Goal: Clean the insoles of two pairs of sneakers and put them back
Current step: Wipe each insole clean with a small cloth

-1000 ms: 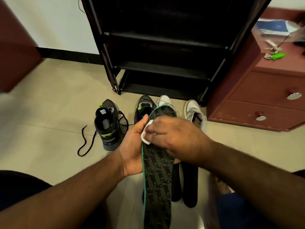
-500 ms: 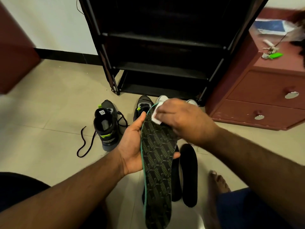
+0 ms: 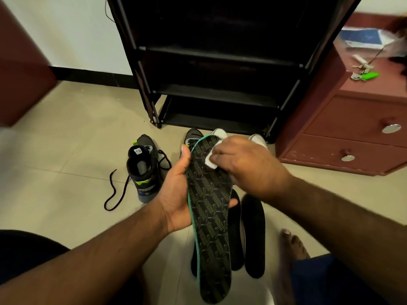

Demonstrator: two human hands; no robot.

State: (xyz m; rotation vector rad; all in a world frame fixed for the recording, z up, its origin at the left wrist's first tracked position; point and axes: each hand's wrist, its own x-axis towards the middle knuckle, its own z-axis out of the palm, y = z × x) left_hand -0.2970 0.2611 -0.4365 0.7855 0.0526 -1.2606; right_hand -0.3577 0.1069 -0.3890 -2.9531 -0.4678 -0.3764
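My left hand (image 3: 176,192) grips a dark patterned insole (image 3: 211,216) with a green edge, held lengthwise in front of me. My right hand (image 3: 246,166) pinches a small white wipe (image 3: 211,158) and presses it on the insole's toe end. Black insoles (image 3: 253,234) lie on the floor below. A black sneaker (image 3: 143,170) with green accents and a loose lace stands at the left. A second dark sneaker (image 3: 192,136) and two white sneakers (image 3: 257,139) show behind my hands, mostly hidden.
A black shoe rack (image 3: 220,62) stands straight ahead against the wall. A reddish drawer unit (image 3: 352,133) is at the right, with keys (image 3: 363,73) and papers on top. My bare foot (image 3: 293,245) rests on the tiled floor at lower right.
My right hand slid the wipe from the insole's middle up to its toe end and now rubs a little lower there. My left hand keeps the same grip.
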